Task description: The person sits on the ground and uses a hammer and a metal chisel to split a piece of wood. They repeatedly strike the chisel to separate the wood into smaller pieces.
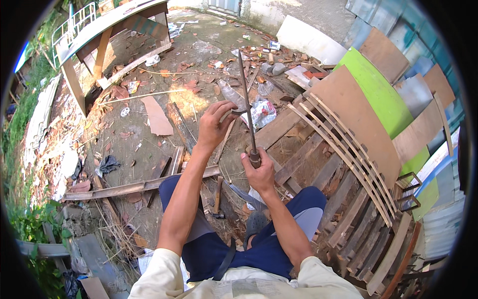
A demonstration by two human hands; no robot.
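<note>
My right hand [259, 170] is closed round the handle of a long, narrow dark blade [245, 94], probably a machete seen nearly edge-on, which points up and away from me. My left hand [216, 122] pinches a small dark curved piece [239, 113] close against the blade's left side; its kind is unclear, and I cannot tell whether it touches the metal. Between my knees a hammer [218, 198] with a wooden handle lies on the ground. Beside it is a long grey curved strip [245, 195], partly hidden by my right forearm.
Old planks [341, 212] lie stacked to my right, with thin pale slats [343, 154] across them. Brown and green boards [374, 84] lean at the far right. A wooden table [117, 25] stands far left. Bottles, plastic [261, 113], leaves and scraps litter the ground.
</note>
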